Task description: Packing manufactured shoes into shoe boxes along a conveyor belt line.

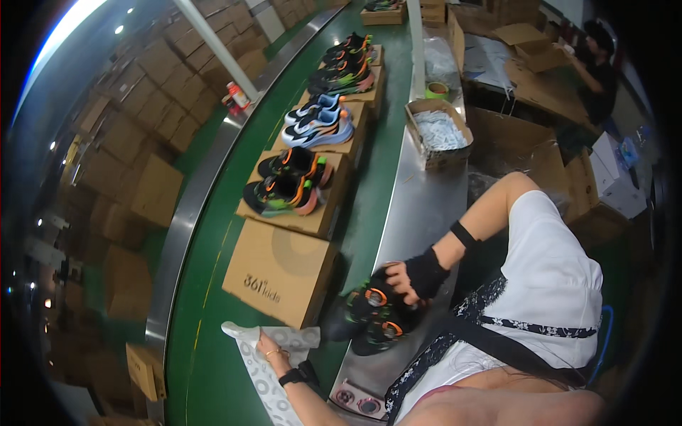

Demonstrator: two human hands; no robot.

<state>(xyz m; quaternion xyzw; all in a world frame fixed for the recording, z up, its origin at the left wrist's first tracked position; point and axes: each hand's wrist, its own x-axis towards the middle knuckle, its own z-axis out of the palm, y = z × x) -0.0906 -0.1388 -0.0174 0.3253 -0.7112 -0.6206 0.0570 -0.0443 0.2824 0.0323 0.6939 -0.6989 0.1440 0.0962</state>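
My right hand (pixel 413 278), in a black fingerless glove, is closed on a pair of black sneakers (pixel 376 312) with orange-ringed round parts and green accents. The pair is over the metal edge of the line, close to my body; I cannot tell whether it rests there. At the lower left, my left hand (pixel 268 348) pinches a sheet of white wrapping paper (pixel 273 387) printed with grey rings. The paper spreads over the green belt and hangs toward me. Just beyond it sits a closed brown shoebox (pixel 278 266).
Up the green conveyor belt (pixel 206 284), several more shoeboxes carry pairs of sneakers (pixel 284 184) on top. A box of small white packets (pixel 439 131) stands on the metal ledge (pixel 408 213), beside a green tape roll (pixel 436 90). Another person (pixel 597 67) handles a carton at the far right.
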